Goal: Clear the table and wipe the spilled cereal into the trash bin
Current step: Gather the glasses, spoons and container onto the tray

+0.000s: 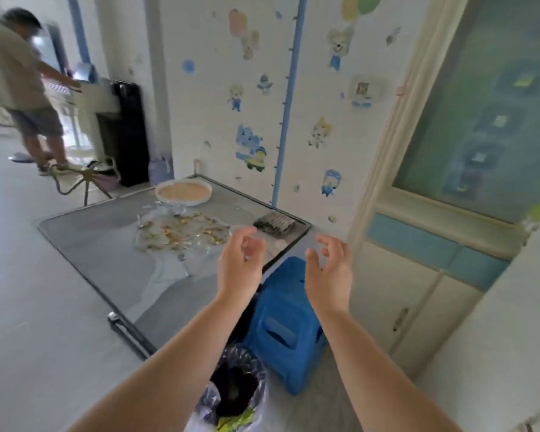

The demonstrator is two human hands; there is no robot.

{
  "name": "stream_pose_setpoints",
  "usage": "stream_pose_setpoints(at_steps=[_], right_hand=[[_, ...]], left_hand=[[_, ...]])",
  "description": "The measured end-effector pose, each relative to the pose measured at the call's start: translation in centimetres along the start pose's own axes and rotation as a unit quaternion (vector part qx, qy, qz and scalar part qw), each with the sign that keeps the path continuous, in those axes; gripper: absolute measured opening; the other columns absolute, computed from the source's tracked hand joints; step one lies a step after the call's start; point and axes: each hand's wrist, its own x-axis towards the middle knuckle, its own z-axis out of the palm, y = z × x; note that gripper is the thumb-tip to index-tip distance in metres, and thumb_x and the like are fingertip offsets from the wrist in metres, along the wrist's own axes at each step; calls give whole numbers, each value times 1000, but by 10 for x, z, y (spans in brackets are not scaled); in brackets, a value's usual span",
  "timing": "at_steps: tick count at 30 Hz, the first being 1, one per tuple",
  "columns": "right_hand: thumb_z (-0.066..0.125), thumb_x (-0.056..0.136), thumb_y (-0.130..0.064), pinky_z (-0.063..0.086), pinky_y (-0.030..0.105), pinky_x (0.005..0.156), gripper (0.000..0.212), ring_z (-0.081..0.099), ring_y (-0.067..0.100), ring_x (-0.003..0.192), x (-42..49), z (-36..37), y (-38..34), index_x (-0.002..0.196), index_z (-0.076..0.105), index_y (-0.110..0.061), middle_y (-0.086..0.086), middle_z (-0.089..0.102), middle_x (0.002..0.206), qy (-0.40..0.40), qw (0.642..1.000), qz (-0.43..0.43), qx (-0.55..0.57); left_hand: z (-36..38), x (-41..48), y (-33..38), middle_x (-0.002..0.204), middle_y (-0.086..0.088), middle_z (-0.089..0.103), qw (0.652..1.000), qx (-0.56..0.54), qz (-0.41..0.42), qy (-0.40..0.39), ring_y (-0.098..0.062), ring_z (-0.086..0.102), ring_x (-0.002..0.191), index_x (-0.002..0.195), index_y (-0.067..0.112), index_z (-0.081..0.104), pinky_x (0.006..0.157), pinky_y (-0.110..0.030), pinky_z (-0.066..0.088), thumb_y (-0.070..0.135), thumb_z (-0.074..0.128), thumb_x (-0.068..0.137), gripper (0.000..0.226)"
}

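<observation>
Grey table (85, 241) fills left-centre, long axis running from near-left corner away toward the wall. At its far end a round tray (183, 191) with tan filling. Nearer, mid-table, the spilled cereal (181, 233): golden bits scattered over a clear crumpled wrapper, patch stretched roughly left-right across the table. Left hand (240, 263) raised at the table's right edge, fingers loosely curled, holding nothing, the cereal lying to its left and slightly beyond. It is the nearer hand to the spill. Just past its fingertips a dark folded cloth (275, 224) at the far right corner, long side along the table edge; probably the wiper, likely first thing to grab. Right hand (329, 269) off the table over a blue stool (286, 325), released, empty. Trash bin (234, 391) with plastic liner sits on the floor below the forearms, beside the near table edge, so sweeping should go toward the viewer.
</observation>
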Motion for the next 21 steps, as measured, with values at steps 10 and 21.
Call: stream_pose_setpoints(at_steps=[10,21], right_hand=[[52,91,-15,40,25,78,27,52,18,108,-32,170,-85,118,55,-12,3,51,122,-36,999,-10,24],[52,91,-18,46,29,84,32,52,17,111,-37,326,-133,123,51,-13,5,51,126,-17,998,65,-19]], left_hand=[[-172,62,-68,95,8,61,999,32,-11,35,-10,59,88,114,15,57,76,-18,44,20,56,91,23],[-296,163,-145,95,11,60,997,59,-39,-43,-8,58,90,117,18,57,76,-17,41,27,56,90,29]])
